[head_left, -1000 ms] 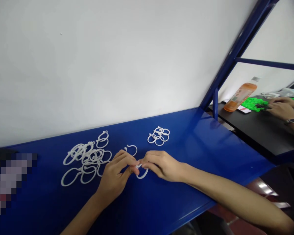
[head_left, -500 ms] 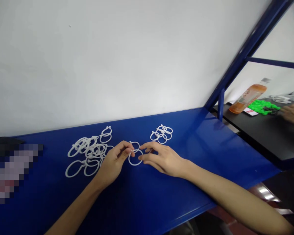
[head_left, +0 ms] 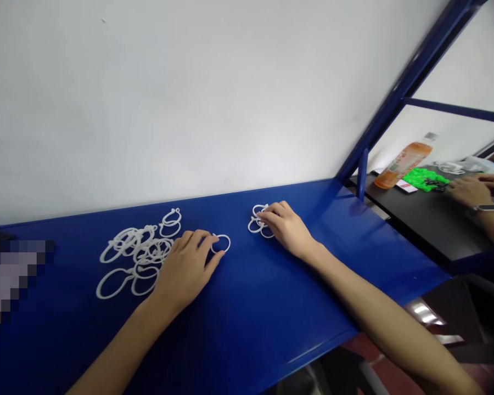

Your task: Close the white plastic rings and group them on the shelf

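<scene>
My left hand [head_left: 187,263] is palm down over the blue table, thumb and forefinger closed at the left side of a white plastic ring [head_left: 229,244]. Beside and partly beneath this hand is a loose pile of white rings [head_left: 125,241], some with small knobs or necks. A pair of linked rings [head_left: 172,224] lies just behind the pile. Farther right, my right hand [head_left: 287,226] reaches over a small group of white rings [head_left: 254,225]. Its bent fingertips are together at a ring there, and the hand covers part of the group.
A white wall [head_left: 189,109] rises behind the blue table [head_left: 247,312]. At right, beyond a blue metal frame [head_left: 362,174], a black table [head_left: 428,219] holds an orange drink bottle [head_left: 403,164] and green items [head_left: 424,179]. Another person's hands [head_left: 473,192] are there.
My right hand has left the ring between both hands and moved right and back to the small group. My left hand has turned palm down. The view has shifted slightly.
</scene>
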Demonstrator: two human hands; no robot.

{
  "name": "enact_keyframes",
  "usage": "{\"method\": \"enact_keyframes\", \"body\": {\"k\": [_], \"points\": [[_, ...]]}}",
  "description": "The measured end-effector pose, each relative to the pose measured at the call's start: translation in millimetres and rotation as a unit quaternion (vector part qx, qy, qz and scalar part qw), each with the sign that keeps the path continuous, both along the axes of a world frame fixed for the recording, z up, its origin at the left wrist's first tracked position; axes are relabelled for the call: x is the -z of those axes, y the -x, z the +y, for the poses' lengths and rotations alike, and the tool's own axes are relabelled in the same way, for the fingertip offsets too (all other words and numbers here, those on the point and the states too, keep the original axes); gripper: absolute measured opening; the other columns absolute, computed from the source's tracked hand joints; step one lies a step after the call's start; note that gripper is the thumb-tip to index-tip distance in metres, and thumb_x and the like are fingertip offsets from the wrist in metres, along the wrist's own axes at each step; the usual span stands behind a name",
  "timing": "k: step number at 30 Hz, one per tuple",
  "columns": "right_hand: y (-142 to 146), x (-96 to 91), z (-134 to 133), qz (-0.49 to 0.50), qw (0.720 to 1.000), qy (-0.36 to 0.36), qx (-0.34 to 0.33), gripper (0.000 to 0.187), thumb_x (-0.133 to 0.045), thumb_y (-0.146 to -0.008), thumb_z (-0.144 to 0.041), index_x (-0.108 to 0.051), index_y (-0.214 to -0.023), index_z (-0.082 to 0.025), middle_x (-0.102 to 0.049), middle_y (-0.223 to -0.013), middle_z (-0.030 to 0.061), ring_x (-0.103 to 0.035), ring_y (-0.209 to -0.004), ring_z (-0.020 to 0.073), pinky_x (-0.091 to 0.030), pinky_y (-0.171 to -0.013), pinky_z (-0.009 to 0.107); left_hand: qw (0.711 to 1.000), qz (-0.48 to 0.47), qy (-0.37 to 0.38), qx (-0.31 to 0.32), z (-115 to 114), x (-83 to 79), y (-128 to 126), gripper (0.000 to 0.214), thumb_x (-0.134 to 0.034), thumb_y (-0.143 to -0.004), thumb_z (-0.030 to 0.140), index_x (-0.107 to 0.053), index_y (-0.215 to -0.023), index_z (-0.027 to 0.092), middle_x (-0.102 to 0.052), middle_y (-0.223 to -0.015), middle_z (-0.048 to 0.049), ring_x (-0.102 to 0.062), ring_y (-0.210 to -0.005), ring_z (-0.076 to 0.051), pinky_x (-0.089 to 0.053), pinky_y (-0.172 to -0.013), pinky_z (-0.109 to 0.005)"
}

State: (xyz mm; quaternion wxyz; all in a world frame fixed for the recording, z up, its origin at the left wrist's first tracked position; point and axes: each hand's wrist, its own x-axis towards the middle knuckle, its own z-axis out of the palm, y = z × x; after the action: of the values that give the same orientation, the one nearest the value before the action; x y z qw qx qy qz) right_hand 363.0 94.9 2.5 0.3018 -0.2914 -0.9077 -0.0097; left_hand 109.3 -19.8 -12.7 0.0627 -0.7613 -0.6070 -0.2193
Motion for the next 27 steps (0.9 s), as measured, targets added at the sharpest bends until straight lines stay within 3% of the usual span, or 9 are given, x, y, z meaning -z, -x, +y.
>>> {"method": "enact_keyframes", "body": {"k": [9, 17, 27], "points": [[13, 9.1, 11, -0.032, 0.999, 0.022, -0.014, 0.015, -0.053, -0.100, -0.016, -0.068, -0.100, -0.017, -0.065, -0.094, 0.0093, -0.051, -0.088, 0.0213, -0.050, -0.078, 0.034, 0.995, 0.079, 0.033, -0.058, -2, 0.5, -9, 0.038, -0.054, -0.093, 0.046, -0.066, -0.115, 0.018, -0.067, -0.103, -0.0110, -0.058, -0.101, -0.031, -0.045, -0.089, -0.046], [11, 6.8, 11, -0.005, 0.999, 0.042, -0.012, 0.015, -0.054, -0.100, -0.021, -0.069, -0.102, -0.019, -0.067, -0.098, 0.0086, -0.053, -0.089, 0.0213, -0.051, -0.081, 0.035, 0.995, 0.054, 0.073, -0.031, -2, -2.2, -11, 0.023, -0.051, -0.095, 0.037, -0.068, -0.101, 0.022, -0.067, -0.100, -0.0074, -0.057, -0.098, -0.028, -0.044, -0.085, -0.043], [4, -7.2, -3, 0.039, 0.998, 0.049, -0.018, 0.013, -0.056, -0.100, -0.023, -0.068, -0.103, -0.018, -0.069, -0.100, 0.0090, -0.056, -0.092, 0.0212, -0.052, -0.083, 0.037, 1.000, 0.009, 0.019, -0.010, -1, 2.5, -9, 0.021, -0.054, -0.093, 0.040, -0.063, -0.088, 0.022, -0.067, -0.095, -0.0062, -0.059, -0.091, -0.027, -0.045, -0.080, -0.041]]}}
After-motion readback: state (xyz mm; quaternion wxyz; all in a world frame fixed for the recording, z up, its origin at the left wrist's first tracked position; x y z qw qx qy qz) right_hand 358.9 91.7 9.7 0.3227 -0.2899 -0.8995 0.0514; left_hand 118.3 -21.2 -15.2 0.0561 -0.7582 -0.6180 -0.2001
